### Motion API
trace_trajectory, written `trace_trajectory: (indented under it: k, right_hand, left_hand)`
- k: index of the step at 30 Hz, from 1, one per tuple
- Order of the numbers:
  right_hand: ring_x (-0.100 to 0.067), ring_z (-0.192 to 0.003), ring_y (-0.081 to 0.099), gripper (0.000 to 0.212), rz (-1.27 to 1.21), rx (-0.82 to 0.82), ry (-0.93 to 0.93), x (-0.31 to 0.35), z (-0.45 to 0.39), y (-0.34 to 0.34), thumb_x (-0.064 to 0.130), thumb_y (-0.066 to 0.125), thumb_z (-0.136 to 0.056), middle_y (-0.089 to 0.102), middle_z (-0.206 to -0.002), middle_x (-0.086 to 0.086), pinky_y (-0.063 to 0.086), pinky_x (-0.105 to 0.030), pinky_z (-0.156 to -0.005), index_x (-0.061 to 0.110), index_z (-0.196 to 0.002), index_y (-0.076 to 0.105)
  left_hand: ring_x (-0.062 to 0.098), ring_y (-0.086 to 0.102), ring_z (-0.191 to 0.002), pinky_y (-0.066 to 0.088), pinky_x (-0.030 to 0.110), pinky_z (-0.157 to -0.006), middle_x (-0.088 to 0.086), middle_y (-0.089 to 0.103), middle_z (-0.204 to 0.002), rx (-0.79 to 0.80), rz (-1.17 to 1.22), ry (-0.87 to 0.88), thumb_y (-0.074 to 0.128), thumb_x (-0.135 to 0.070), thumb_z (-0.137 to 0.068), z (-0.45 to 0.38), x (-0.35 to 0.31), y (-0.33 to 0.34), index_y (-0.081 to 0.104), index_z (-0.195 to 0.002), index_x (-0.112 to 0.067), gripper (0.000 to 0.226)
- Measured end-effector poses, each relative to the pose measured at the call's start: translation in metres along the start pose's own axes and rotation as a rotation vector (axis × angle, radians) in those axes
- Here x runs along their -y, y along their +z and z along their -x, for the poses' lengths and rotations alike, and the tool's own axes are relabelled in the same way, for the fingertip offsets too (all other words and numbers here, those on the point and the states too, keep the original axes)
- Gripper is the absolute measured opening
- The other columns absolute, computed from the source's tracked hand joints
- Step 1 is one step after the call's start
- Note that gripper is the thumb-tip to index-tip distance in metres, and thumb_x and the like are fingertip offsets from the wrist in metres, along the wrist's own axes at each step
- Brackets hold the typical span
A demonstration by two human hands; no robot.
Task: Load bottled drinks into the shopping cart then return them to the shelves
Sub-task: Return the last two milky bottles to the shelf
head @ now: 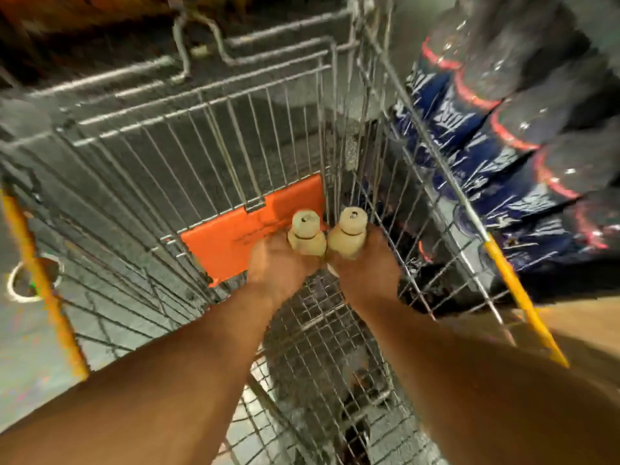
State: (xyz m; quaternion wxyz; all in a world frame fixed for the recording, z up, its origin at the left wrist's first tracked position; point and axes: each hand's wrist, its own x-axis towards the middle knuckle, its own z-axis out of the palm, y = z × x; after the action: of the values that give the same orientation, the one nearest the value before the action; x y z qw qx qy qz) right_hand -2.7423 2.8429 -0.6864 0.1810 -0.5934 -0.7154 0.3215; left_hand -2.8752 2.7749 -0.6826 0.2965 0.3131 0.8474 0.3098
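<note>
Both my arms reach down into a wire shopping cart [208, 135]. My left hand [275, 263] grips one small cream-coloured bottle [306, 234] by its body, cap end up. My right hand [365, 266] grips a second cream bottle [347, 234] the same way. The two bottles stand side by side, almost touching, low in the cart near its far right corner and in front of the orange child-seat flap [235, 236]. My fingers hide the lower parts of both bottles. The picture is motion-blurred.
To the right of the cart stand rows of large dark bottles with blue labels and red bands [503, 129]. The cart's rim carries yellow-orange guards [516, 290]. A wooden shelf edge [577, 323] shows at lower right, grey floor at left.
</note>
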Motion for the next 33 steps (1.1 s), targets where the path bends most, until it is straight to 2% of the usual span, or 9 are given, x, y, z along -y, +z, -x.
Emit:
trace_trajectory:
  k: [3, 5, 7, 11, 15, 22, 27, 29, 33]
  right_hand:
    - [-0.015, -0.081, 0.060, 0.044, -0.039, -0.117, 0.007, 0.038, 0.035, -0.046, 0.045, 0.077, -0.068, 0.063, -0.092, 0.009, 0.050, -0.027, -0.063, 0.028, -0.099, 0.050]
    - [-0.019, -0.085, 0.065, 0.045, -0.065, -0.189, 0.035, 0.066, 0.057, -0.084, 0.049, 0.072, -0.067, 0.067, -0.094, 0.006, 0.054, -0.033, -0.071, 0.028, -0.102, 0.053]
    - [-0.019, -0.081, 0.064, 0.039, -0.111, -0.259, 0.023, 0.089, 0.080, -0.123, 0.048, 0.069, -0.069, 0.066, -0.088, 0.007, 0.046, -0.027, -0.066, 0.028, -0.099, 0.054]
    - [-0.010, -0.078, 0.061, 0.040, -0.229, -0.364, -0.001, 0.122, 0.128, -0.204, 0.037, 0.080, -0.066, 0.065, -0.087, 0.009, 0.040, -0.013, -0.059, 0.026, -0.098, 0.059]
    - [-0.020, -0.093, 0.061, 0.050, -0.269, -0.421, 0.003, 0.134, 0.180, -0.288, 0.040, 0.081, -0.064, 0.064, -0.098, 0.005, 0.052, -0.039, -0.080, 0.026, -0.106, 0.059]
    - [-0.023, -0.094, 0.064, 0.052, -0.216, -0.677, 0.053, 0.100, 0.298, -0.447, 0.046, 0.081, -0.062, 0.071, -0.101, 0.001, 0.047, -0.030, -0.070, 0.024, -0.104, 0.062]
    - [-0.019, -0.093, 0.064, 0.045, -0.150, -0.862, 0.194, 0.056, 0.410, -0.545, 0.046, 0.079, -0.065, 0.071, -0.102, 0.004, 0.035, -0.020, -0.057, 0.030, -0.104, 0.062]
    - [-0.021, -0.095, 0.064, 0.045, -0.120, -0.946, 0.256, 0.038, 0.458, -0.577, 0.047, 0.078, -0.068, 0.070, -0.104, 0.001, 0.041, -0.024, -0.064, 0.028, -0.105, 0.063]
    - [-0.024, -0.098, 0.063, 0.049, -0.053, -1.068, 0.406, 0.008, 0.557, -0.628, 0.052, 0.077, -0.068, 0.068, -0.108, -0.001, 0.049, -0.033, -0.078, 0.028, -0.108, 0.061]
  left_hand:
    - [0.025, 0.062, -0.096, 0.039, 0.021, -0.069, 0.004, 0.063, -0.104, 0.058, -0.040, 0.111, 0.078, -0.040, -0.077, 0.031, -0.037, -0.040, 0.057, -0.125, -0.014, 0.059]
    - [0.018, 0.060, -0.076, 0.038, 0.018, -0.059, -0.003, 0.063, -0.089, 0.076, -0.039, 0.187, 0.077, -0.044, -0.076, 0.058, -0.070, -0.071, 0.061, -0.115, -0.018, 0.050]
    - [0.014, 0.064, -0.071, 0.049, 0.023, -0.058, -0.008, 0.066, -0.078, 0.041, -0.039, 0.248, 0.078, -0.054, -0.068, 0.086, -0.103, -0.100, 0.067, -0.097, -0.022, 0.044]
    - [0.007, 0.068, -0.083, 0.058, 0.031, -0.074, -0.013, 0.071, -0.089, 0.072, 0.007, 0.354, 0.083, -0.065, -0.052, 0.145, -0.167, -0.143, 0.069, -0.099, -0.031, 0.060]
    - [0.015, 0.066, -0.085, 0.049, 0.026, -0.069, -0.005, 0.073, -0.096, 0.112, -0.083, 0.526, 0.083, -0.056, -0.061, 0.208, -0.229, -0.161, 0.069, -0.100, -0.027, 0.050]
    - [0.025, 0.067, -0.099, 0.053, 0.036, -0.083, 0.005, 0.073, -0.108, 0.184, -0.100, 0.774, 0.082, -0.059, -0.064, 0.359, -0.332, -0.137, 0.071, -0.110, -0.021, 0.061]
    - [0.023, 0.068, -0.094, 0.047, 0.030, -0.070, 0.004, 0.075, -0.103, 0.296, -0.114, 0.955, 0.083, -0.058, -0.062, 0.477, -0.384, -0.093, 0.074, -0.096, -0.026, 0.049]
    - [0.019, 0.066, -0.084, 0.044, 0.027, -0.065, 0.001, 0.075, -0.097, 0.365, -0.111, 1.031, 0.084, -0.059, -0.059, 0.526, -0.404, -0.077, 0.071, -0.085, -0.029, 0.042]
    - [0.021, 0.068, -0.088, 0.053, 0.031, -0.073, 0.002, 0.075, -0.098, 0.519, -0.127, 1.188, 0.085, -0.056, -0.059, 0.625, -0.433, -0.048, 0.074, -0.096, -0.023, 0.051]
